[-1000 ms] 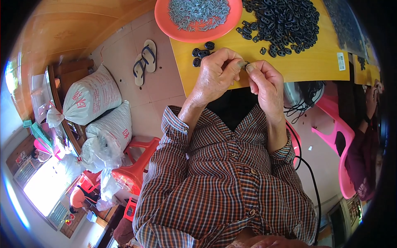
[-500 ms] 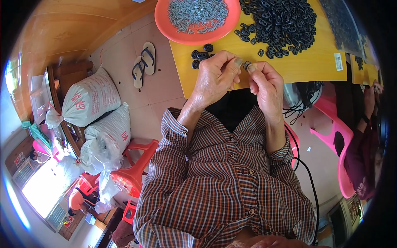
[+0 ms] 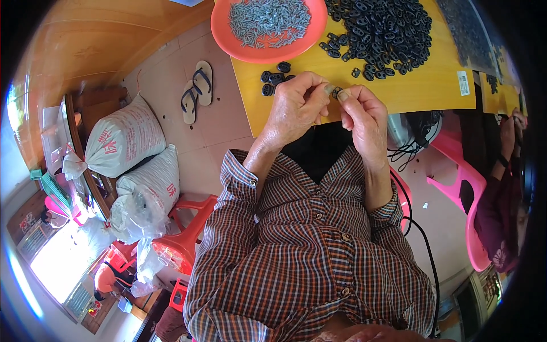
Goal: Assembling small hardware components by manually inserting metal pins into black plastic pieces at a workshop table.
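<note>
Over the near edge of the yellow table, my right hand [image 3: 366,117] pinches a small black plastic piece with holes [image 3: 336,92] between thumb and fingers. My left hand [image 3: 296,108] is closed in a pinch right beside it, its thumb tip against or very near the piece. Whatever the left fingertips hold is too small to make out. Just beyond the left hand lie several black two-holed pieces [image 3: 276,77]. A large heap of similar black pieces [image 3: 384,34] covers the table's far right. An orange-red dish [image 3: 273,56] holds many small grey metal pieces [image 3: 268,23].
The yellow tabletop [image 3: 427,94] ends just in front of me. White sacks [image 3: 128,134], a red stool [image 3: 194,222] and flip-flops [image 3: 196,94] are on the left. A pink chair [image 3: 473,222], black cables [image 3: 424,245] and another person's arm [image 3: 504,148] are at right.
My hands have come slightly closer together, and the left thumb now meets the black piece held in the right hand. The view has shifted a little.
</note>
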Motion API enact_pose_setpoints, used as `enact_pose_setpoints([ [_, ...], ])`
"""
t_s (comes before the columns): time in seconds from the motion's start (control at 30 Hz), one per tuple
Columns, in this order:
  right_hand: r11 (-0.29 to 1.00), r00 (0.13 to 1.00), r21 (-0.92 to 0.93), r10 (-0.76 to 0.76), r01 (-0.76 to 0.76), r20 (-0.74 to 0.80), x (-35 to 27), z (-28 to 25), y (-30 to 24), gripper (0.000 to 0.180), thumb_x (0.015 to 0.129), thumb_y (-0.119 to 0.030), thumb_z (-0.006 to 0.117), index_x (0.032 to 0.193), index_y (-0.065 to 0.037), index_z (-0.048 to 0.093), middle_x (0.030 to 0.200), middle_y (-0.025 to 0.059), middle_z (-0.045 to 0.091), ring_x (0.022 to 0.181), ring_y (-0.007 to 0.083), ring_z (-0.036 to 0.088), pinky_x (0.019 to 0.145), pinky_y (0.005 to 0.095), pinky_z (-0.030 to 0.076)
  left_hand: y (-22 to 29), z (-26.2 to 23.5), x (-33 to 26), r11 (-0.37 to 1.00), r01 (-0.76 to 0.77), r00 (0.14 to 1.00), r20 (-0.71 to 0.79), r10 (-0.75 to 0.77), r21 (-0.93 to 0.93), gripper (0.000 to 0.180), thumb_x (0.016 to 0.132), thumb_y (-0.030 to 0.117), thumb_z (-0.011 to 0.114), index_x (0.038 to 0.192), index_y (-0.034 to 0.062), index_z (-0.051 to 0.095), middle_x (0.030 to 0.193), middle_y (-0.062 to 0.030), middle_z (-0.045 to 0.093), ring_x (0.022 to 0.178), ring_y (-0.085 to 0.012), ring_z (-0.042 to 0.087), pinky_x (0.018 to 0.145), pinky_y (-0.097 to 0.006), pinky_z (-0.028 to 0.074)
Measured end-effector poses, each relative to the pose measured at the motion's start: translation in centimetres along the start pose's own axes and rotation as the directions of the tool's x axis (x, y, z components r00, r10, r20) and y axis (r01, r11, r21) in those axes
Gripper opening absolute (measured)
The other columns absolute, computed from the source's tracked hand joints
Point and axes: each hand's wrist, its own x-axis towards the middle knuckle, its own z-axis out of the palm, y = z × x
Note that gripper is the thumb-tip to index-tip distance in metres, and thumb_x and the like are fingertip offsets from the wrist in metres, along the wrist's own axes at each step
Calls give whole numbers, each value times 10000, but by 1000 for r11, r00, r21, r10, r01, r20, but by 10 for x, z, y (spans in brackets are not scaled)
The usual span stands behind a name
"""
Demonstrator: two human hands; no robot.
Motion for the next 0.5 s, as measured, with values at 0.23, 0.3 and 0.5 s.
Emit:
enact_pose_setpoints([
  [0.23, 999, 999, -40, -29, 28, -26, -2, 1, 0, 169, 925, -175, 565, 821, -42, 565, 610, -44, 475, 515, 25, 388, 479, 179, 302, 4, 2, -1, 999, 28, 1000, -3, -28, -18, 169, 949, 126, 547, 927, -38, 587, 696, -28, 589, 539, -54, 537, 473, -191, 445],
  [0.3, 999, 1000, -41, -25, 24, -18, -2, 1, -1, 173, 924, -168, 566, 805, -43, 559, 610, -42, 476, 514, 27, 396, 480, 180, 310, 2, 2, -2, 999, 22, 1000, -7, -23, -35, 166, 946, 122, 550, 923, -37, 590, 690, -25, 589, 535, -50, 532, 472, -190, 443],
  [0.5, 997, 999, -70, -39, 40, 19, -3, -5, 0, 143, 898, -134, 572, 872, 5, 592, 691, -22, 539, 545, 28, 456, 486, 182, 358, 4, 3, -2, 998, 45, 999, 16, -44, -50, 163, 938, 122, 561, 911, -36, 592, 664, -18, 580, 526, -48, 520, 460, -189, 429],
])
